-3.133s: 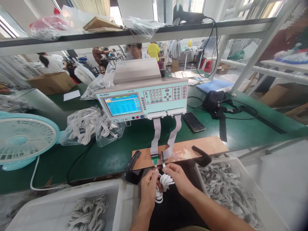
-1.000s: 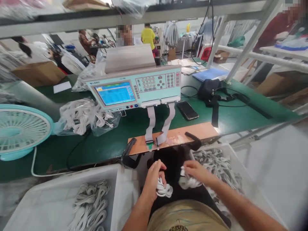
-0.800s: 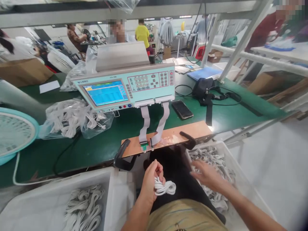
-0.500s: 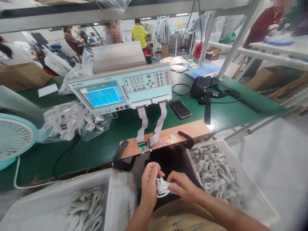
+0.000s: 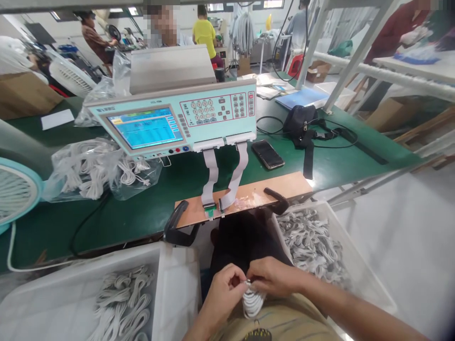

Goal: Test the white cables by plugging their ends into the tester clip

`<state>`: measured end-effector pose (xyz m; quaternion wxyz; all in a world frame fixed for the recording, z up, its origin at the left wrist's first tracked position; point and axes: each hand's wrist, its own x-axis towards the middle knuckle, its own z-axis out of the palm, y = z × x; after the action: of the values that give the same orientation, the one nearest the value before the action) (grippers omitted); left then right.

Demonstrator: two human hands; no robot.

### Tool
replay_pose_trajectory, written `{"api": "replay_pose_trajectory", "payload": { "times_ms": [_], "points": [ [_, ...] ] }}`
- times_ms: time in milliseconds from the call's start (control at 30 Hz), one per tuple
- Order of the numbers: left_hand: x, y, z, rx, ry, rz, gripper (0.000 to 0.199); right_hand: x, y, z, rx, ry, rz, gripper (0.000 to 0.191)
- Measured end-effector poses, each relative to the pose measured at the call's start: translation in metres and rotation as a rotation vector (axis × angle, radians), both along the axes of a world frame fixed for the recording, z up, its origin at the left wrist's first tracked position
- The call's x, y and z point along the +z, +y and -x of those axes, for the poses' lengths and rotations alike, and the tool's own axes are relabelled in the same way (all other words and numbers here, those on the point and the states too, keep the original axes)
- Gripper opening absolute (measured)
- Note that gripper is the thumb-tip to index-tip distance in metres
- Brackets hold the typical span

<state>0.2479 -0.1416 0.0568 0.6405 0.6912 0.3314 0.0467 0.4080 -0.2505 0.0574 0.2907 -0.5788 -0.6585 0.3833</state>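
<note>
A coiled bundle of white cable [image 5: 253, 303] hangs below my two hands, close to my lap. My left hand [image 5: 227, 288] pinches at the top of the bundle with thumb and forefinger. From the other side, my right hand [image 5: 272, 277] is closed on the same bundle, its fingertips meeting the left ones. A small light end shows between the fingertips; its details are too small to make out. Beyond the hands, two grey ribbon cables [image 5: 210, 180] run from a test instrument [image 5: 220, 113] down to small connectors on a wooden board [image 5: 291, 187].
Black clamps [image 5: 176, 225] hold the board at the table edge. White bins of coiled cables stand at left [image 5: 161, 284] and right [image 5: 350, 246]. A phone [image 5: 268, 155], a black pouch [image 5: 300, 125], bagged cables [image 5: 92, 168] and a fan [image 5: 17, 189] are on the green table. People work behind.
Both hands have come lower and nearer my body with the cable bundle. The bundle has turned from lying sideways to hanging down. The camera view has shifted slightly.
</note>
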Motion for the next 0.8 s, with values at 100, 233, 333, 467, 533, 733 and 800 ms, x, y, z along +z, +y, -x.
{"api": "replay_pose_trajectory", "payload": {
  "times_ms": [100,233,333,467,533,733,800],
  "points": [
    [-0.009,-0.009,0.007,0.089,0.064,0.162,0.016,-0.007,-0.006,0.005,-0.049,0.064,0.071,0.016],
    [-0.009,-0.013,0.015,0.076,0.047,0.364,0.016,-0.007,-0.007,0.015,-0.126,0.079,0.055,0.01],
    [-0.008,-0.012,0.019,0.061,0.067,0.372,0.014,-0.003,-0.004,0.023,-0.182,0.045,-0.011,0.009],
    [-0.012,-0.01,0.025,0.055,0.009,0.131,0.002,-0.003,0.0,0.03,-0.261,0.035,-0.016,0.006],
    [-0.014,-0.007,0.025,0.055,0.006,0.027,0.01,-0.006,0.004,0.032,-0.293,0.039,-0.018,0.005],
    [-0.014,0.024,0.004,0.213,-0.047,0.199,0.02,-0.01,0.045,0.025,-0.544,0.26,-0.081,0.005],
    [-0.013,0.036,-0.008,0.329,-0.132,0.226,0.023,-0.01,0.064,0.022,-0.654,0.46,-0.103,0.012]
  ]
}}
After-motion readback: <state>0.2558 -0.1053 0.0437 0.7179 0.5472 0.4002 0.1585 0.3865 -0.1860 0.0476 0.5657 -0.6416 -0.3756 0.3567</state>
